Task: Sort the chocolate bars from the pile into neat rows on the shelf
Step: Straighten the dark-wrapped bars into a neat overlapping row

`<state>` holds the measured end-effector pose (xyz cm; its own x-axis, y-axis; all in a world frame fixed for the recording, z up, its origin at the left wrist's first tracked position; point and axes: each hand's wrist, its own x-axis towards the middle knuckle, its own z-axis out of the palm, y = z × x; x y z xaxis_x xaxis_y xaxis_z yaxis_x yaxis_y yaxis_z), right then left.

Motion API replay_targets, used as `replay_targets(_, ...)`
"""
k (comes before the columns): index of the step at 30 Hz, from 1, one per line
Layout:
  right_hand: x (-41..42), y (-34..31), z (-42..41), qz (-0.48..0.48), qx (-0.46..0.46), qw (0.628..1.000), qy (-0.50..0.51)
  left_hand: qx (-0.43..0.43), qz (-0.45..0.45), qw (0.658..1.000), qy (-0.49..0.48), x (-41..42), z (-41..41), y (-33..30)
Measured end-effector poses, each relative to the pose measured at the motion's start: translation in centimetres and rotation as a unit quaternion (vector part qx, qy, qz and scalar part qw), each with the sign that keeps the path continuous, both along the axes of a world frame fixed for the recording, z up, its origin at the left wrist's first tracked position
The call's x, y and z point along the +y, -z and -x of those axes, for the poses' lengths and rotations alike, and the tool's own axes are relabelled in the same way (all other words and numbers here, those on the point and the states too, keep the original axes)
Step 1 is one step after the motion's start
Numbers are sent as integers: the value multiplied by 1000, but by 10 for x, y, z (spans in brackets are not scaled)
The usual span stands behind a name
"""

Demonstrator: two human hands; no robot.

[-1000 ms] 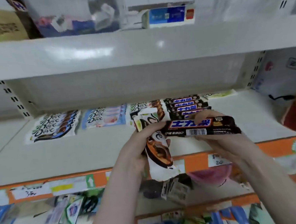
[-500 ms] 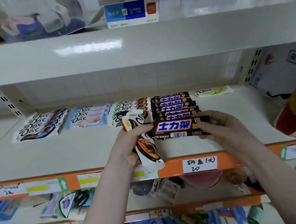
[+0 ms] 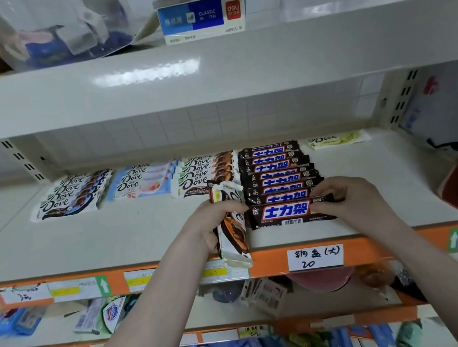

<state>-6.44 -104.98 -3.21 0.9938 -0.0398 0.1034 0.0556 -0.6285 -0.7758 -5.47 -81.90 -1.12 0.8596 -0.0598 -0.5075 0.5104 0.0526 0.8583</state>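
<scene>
Chocolate bars laid out in rows on the white shelf: from the left, a row of dark-and-white Dove bars, a row of pale blue Dove bars, a row of Dove bars with brown-orange ends, then a long overlapping row of dark bars with blue-and-white lettering. One pale green Dove bar alone at the back right, apart from the rows.

Front dark bar flat on the shelf at the near end of its row, just overlapping the bar behind. Right hand at its right end, fingers curled and pinching the wrapper.

Left hand just to the left, clenched around a small bundle of white-and-brown bars held upright, lower ends hanging past the orange shelf edge, thumb tip touching the left end of the front dark bar.

Handwritten white price label on the orange edge below the dark row. Above, on the upper shelf, a blue-and-red boxed pack and a clear plastic bag. Below, a lower shelf of mixed, blurred packets
</scene>
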Motion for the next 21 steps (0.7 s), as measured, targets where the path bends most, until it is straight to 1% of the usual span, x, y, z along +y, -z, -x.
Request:
replay_targets(7,-6,6,-3,29,-21,999,-2,-8,45,998,-41,-5,2,9)
replay_targets(11,-10,8,-1,73,-33,997,14,-27,66,996,-51,-11,2,12)
replay_targets(17,-5,6,-1,31,-24,999,13,-34,78,994,-65,-16,0,10)
replay_targets(21,-4,8,-2,46,-29,998,20,-40,85,993,-71,-19,-1,10)
